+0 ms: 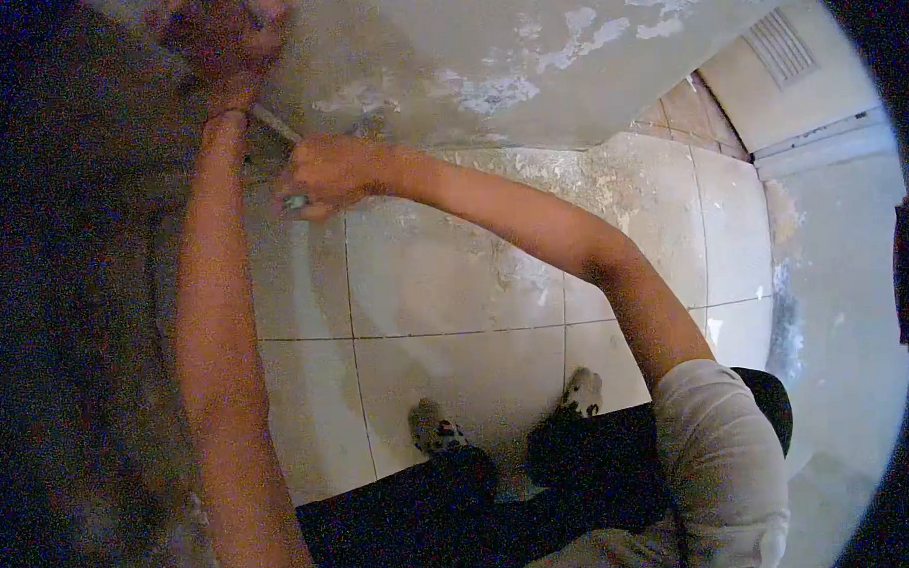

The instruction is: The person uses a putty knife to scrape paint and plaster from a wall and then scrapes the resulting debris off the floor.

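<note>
Gripping a slim grey metal scraping tool [277, 125], the right hand [329, 173] is closed round its lower end, seemingly to drive it against the patchy, flaking plastered wall [487, 63]. The tool's long axis slants up and left, tip toward the left hand [228, 37], which presses on the wall, apparently for bracing; whether its fingers are curled or spread cannot be told. Below lie pale square floor tiles [434, 275].

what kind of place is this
Probably a room under renovation: a patchy grey plaster wall, dusty pale floor tiles, and the right hand holding a thin metal scraping tool against the wall.
</note>
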Demonstrator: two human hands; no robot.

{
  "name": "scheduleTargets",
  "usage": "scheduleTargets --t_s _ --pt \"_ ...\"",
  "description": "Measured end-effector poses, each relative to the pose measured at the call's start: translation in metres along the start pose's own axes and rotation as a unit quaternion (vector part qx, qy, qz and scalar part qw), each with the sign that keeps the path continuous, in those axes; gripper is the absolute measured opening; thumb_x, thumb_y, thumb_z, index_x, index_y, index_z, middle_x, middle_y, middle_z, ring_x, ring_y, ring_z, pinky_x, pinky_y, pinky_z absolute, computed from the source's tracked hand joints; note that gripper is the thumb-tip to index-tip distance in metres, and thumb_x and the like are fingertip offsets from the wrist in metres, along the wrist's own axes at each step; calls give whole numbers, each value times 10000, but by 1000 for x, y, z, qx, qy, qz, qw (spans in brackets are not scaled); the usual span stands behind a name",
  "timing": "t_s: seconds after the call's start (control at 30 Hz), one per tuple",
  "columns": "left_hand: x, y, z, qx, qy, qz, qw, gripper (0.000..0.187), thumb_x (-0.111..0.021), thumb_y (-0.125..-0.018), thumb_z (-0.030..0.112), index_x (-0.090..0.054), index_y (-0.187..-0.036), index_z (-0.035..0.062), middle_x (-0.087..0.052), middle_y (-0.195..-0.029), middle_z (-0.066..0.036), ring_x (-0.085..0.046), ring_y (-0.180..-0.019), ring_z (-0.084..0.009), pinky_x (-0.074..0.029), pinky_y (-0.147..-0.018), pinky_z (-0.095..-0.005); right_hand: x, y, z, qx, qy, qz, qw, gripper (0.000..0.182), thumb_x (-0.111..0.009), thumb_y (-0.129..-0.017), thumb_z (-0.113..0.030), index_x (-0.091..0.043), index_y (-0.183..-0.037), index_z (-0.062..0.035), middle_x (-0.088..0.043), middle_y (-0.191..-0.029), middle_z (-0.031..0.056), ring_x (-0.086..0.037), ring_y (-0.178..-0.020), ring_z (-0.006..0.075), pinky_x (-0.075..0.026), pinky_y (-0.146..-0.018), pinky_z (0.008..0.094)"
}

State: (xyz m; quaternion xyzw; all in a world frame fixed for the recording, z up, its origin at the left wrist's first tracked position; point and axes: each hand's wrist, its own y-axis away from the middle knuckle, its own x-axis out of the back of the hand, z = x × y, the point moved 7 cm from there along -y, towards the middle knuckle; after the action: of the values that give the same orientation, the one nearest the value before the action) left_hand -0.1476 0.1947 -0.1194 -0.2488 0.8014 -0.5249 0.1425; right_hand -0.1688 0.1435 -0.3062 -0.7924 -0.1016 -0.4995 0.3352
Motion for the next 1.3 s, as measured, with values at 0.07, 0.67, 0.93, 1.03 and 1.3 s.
scheduleTargets --t_s 0.07,0.67,0.93,1.03,1.3 --pt "-2 2 1 2 1 1 1000 739 -516 -906 228 -295 -1577 13 -243 -1615 -253 -278 -1444 -438 -213 -1159 -593 9 4 -25 30 -20 33 999 288 -703 -818 -349 -673 -994 -122 -706 -805 152 -681 -770 391 -545 -706 546" --pt "-2 0 -1 6 7 4 1000 699 -457 -982 320 -272 -1588 24 -204 -1640 -249 -230 -1483 -437 -154 -1179 -628 58 63 22 -97 -22 223 970 222 -732 -837 -256 -711 -1017 -129 -699 -765 157 -671 -681 372 -539 -695 499" --pt "-4 5 -5 29 24 -11 999 777 -560 -884 417 -344 -1566 116 -296 -1592 -211 -257 -1472 -405 -168 -1177 -613 76 57 -6 -209 -108 94 967 278 -640 -951 -317 -690 -1053 -64 -682 -802 212 -667 -751 412 -531 -706 484" --pt "-12 19 -7 77 69 -70 992 806 -599 -847 453 -371 -1558 150 -330 -1574 -197 -268 -1467 -393 -173 -1176 -608 70 66 -11 -98 -110 158 976 341 -587 -990 -332 -627 -1145 -31 -674 -848 241 -666 -827 433 -535 -741 493" --pt "-16 19 -11 21 72 -16 997 876 -630 -822 529 -354 -1554 136 -322 -1559 -248 -273 -1440 -467 -181 -1155 -662 95 89 -6 -186 110 -159 963 426 -557 -1005 -420 -609 -1121 -14 -683 -917 233 -678 -933 426 -546 -811 536"
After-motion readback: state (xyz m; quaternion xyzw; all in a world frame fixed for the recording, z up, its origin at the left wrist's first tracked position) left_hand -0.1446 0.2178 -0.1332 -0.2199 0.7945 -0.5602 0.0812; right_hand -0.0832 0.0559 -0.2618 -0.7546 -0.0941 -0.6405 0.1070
